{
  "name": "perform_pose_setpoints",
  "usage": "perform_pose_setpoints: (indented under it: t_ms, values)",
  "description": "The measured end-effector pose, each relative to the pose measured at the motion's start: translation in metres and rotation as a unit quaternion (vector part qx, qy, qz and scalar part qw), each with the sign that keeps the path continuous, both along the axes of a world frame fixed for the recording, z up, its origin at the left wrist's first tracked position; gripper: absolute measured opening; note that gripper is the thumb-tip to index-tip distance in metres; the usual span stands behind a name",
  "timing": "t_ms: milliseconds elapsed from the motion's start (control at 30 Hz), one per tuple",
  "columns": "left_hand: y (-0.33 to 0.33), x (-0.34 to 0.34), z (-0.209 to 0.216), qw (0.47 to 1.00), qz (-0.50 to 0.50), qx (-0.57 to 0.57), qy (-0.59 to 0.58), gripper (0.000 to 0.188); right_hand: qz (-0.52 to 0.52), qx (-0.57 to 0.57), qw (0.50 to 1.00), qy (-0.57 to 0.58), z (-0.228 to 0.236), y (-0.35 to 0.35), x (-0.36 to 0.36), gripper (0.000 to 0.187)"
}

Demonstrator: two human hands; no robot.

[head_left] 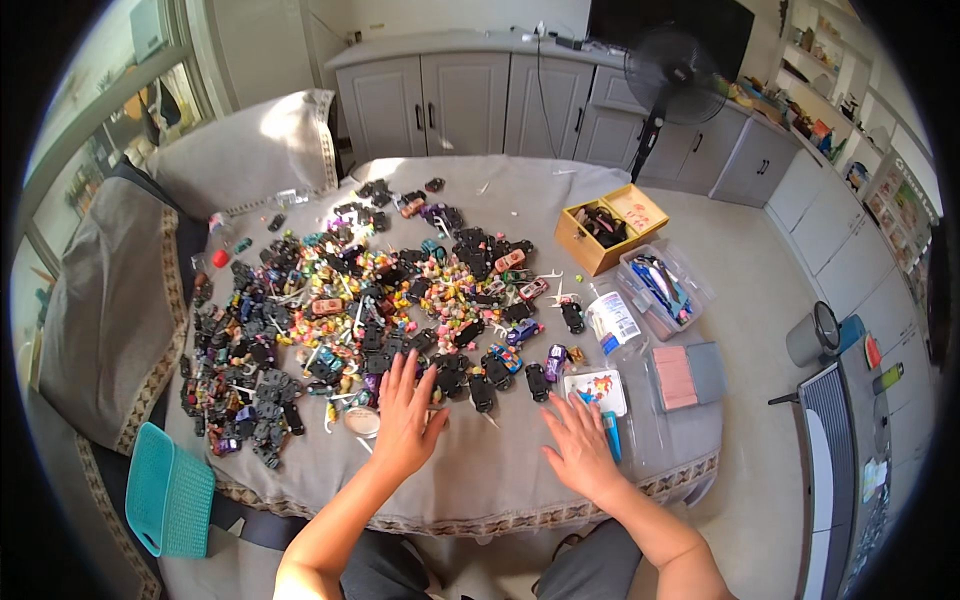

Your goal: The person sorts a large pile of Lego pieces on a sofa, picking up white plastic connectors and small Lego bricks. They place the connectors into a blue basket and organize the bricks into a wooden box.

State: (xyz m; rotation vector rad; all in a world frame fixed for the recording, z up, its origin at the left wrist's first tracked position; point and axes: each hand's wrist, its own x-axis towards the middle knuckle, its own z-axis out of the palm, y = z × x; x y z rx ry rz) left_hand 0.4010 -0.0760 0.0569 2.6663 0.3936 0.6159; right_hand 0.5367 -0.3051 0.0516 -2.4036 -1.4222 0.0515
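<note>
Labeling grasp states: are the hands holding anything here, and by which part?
Nothing is held. The left hand lies flat, fingers spread, at the edge of the toy car pile. The right hand rests open on the tablecloth.

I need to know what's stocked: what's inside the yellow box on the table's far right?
The open yellow box holds a tangle of dark parts, like the small black toy-car pieces spread over the table. Its flap shows bare. Anything beneath that top layer is hidden.

yellow box: open, square, far beyond the right grip
white-labelled bottle: lying just beyond it
dark screen: far wall
</note>
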Motion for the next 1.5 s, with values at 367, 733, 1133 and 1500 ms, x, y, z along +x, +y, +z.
perform_pose_setpoints:
  t_ms: [367, 733, 1133, 1500]
  values:
    - [0.004, 0.018, 0.027, 0.989, 0.094, -0.096, 0.053, 0.060, 0.004, -0.054, 0.993, 0.101, 0.007, 0.017, 0.019, 0.046]
    - [-0.043, -0.078, 0.222, 0.960, 0.271, -0.028, 0.072, 0.063, 0.078, 0.005, 0.984, 0.161, 0.172, -0.008, 0.048, 0.046]
    - [-0.147, -0.135, 0.372, 0.882, 0.463, -0.024, 0.085, 0.062, 0.124, -0.026, 0.982, 0.141, 0.265, -0.023, 0.090, 0.046]
    - [-0.203, -0.193, 0.406, 0.831, 0.546, -0.052, 0.097, 0.057, 0.191, -0.037, 0.961, 0.195, 0.271, -0.012, 0.060, 0.048]
